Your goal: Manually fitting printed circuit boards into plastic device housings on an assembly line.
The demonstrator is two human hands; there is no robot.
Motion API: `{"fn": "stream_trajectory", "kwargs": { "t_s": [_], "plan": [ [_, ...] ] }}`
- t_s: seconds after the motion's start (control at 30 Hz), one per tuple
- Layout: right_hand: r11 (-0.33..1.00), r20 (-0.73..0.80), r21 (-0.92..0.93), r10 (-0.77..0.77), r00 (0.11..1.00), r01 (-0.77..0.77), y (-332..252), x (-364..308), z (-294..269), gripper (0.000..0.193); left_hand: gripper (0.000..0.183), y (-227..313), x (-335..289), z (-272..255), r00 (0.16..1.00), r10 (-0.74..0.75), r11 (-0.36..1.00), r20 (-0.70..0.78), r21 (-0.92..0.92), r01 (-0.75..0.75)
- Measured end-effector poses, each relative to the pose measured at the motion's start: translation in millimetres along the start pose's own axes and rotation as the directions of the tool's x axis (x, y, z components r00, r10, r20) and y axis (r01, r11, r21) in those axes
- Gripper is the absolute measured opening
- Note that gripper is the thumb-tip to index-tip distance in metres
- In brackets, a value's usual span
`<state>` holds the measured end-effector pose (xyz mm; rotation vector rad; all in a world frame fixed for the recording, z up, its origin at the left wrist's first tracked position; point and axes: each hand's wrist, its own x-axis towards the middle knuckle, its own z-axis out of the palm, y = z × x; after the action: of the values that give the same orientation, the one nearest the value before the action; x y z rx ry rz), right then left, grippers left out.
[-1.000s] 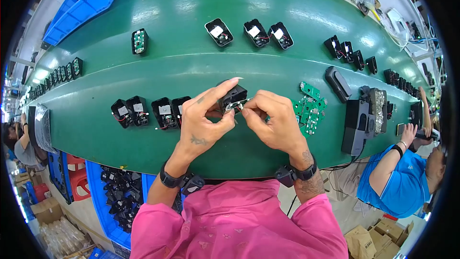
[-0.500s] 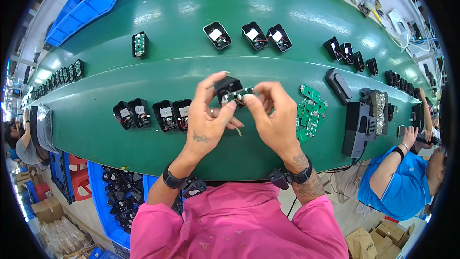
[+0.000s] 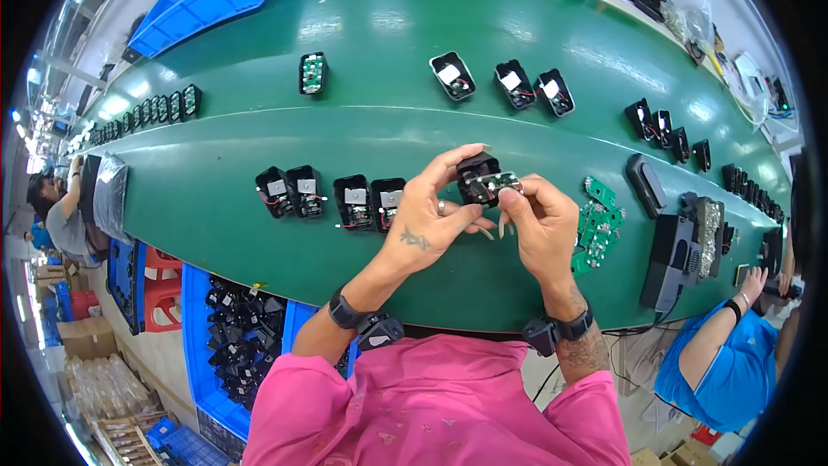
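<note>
My left hand [image 3: 429,223] grips a small black plastic housing [image 3: 476,166] above the green bench, fingers wrapped round its far and near sides. Between the thumb and fingers of my right hand [image 3: 547,229] is the right end of a green circuit board [image 3: 496,184]. The board lies slantwise across the housing's open face; whether it sits inside the rim I cannot tell. Left of my hands stand several black housings [image 3: 352,202] with a silvery block and red wires inside. To the right lies a loose pile of green circuit boards [image 3: 597,229].
Along the far side of the green bench [image 3: 371,142] stand more open housings [image 3: 452,76] and one with a board [image 3: 313,74]. A grey-black device [image 3: 671,263] and a black handset-like piece [image 3: 645,185] are at right. A blue bin [image 3: 203,380] of black parts sits below left. Co-workers sit both sides.
The whole view has shifted, so the bench items appear further right. The circuit board has turned to lie more over the housing's open face. Both hands keep their hold.
</note>
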<state>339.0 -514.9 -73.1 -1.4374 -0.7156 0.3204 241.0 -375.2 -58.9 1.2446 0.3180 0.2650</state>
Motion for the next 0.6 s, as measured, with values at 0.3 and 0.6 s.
{"fn": "stream_trajectory", "kwargs": {
  "t_s": [0.3,0.6],
  "plan": [
    [0.982,0.086,-0.021,0.188,0.978,-0.187,-8.2,4.1,-5.3,0.026,0.055,0.7,-3.7,3.7,0.996,0.082,0.989,-0.045,0.131,-0.075],
    [0.975,0.171,-0.223,0.042,0.984,-0.003,-14.5,4.7,-2.9,0.023,0.065,-19.7,1.3,5.7,0.877,0.475,0.740,-0.072,0.573,-0.353]
  ]
}}
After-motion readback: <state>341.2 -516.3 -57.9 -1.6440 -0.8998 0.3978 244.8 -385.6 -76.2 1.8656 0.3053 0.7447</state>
